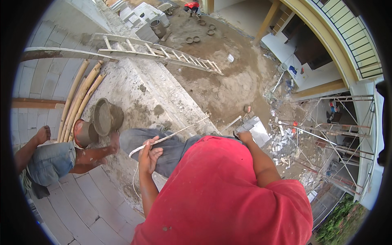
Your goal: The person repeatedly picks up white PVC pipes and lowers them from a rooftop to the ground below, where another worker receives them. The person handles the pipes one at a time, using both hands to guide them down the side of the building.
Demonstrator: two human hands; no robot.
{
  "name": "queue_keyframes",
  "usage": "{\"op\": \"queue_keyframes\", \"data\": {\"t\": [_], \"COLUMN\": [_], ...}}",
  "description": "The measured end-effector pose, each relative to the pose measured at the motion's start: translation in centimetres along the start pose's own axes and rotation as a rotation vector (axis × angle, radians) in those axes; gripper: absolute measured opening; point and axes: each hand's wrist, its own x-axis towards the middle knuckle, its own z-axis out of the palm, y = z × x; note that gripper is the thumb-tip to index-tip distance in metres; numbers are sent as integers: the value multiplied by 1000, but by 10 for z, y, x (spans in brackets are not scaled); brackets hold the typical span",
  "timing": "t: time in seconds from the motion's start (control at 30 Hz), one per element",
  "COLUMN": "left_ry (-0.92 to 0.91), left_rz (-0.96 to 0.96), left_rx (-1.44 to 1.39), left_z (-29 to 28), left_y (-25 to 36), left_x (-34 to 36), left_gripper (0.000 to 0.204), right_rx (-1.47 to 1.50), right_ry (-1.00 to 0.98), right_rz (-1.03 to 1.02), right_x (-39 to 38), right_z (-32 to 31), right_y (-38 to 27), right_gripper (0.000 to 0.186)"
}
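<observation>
We stand high on a rough grey block wall [139,94] and look down its face to the bare earth yard far below. Our left hand [149,154] has its fingers curled tight around a thin whitish rope [179,131], which runs up and to the right from the fist, while a loose tail hangs down below the hand beside the wall; we judge the grip is closed so firmly because the line carries a pull from the far end. Our right hand [245,136] reaches forward past the red shirt [228,192], close to a pale grey rectangular block [257,130]; its fingers are hidden behind the wrist, so we cannot tell whether they are closed or apart, nor whether they touch the rope or the block.

At our left a second person sits on the wall top in denim shorts [51,161], one hand near two round metal mortar pans [100,122] tipped on edge, likely kept there within reach. Several bamboo poles [79,98] lie along the wall, and a pale wooden ladder [159,51] rests across the top of it. Down in the yard another worker in red [192,6] bends near scattered small pans. Metal scaffolding frames [339,134] stand at the right.
</observation>
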Motion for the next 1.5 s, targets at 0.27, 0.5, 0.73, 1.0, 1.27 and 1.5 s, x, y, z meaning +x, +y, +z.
{"op": "queue_keyframes", "data": {"t": [0.27, 0.5, 0.73, 1.0, 1.27, 1.5], "left_ry": [3, 71, 83, 233, 316, 397], "left_rz": [38, -6, -50, -123, -172, -120], "left_rx": [19, 105, 142, 235, 345, 419], "left_z": [-1, -8, -8, 6, 19, 43], "left_y": [-2, -1, 4, 7, 15, 40], "left_x": [2, 3, 3, 3, 6, 8], "left_gripper": [25, 25, 25, 21, 22, 24], "right_rx": [130, 308, 205, 374, 1037, 1378], "right_ry": [16, -34, 64, 124, 64, 59], "right_rz": [6, 145, 32, 140, 586, 1063], "right_x": [1, 3, -23, -51, -68, -73], "right_z": [-16, 0, -1, 45, 59, 49], "right_y": [-12, -30, -40, -40, -44, -14], "right_gripper": [26, 26, 24, 17, 23, 30]}}
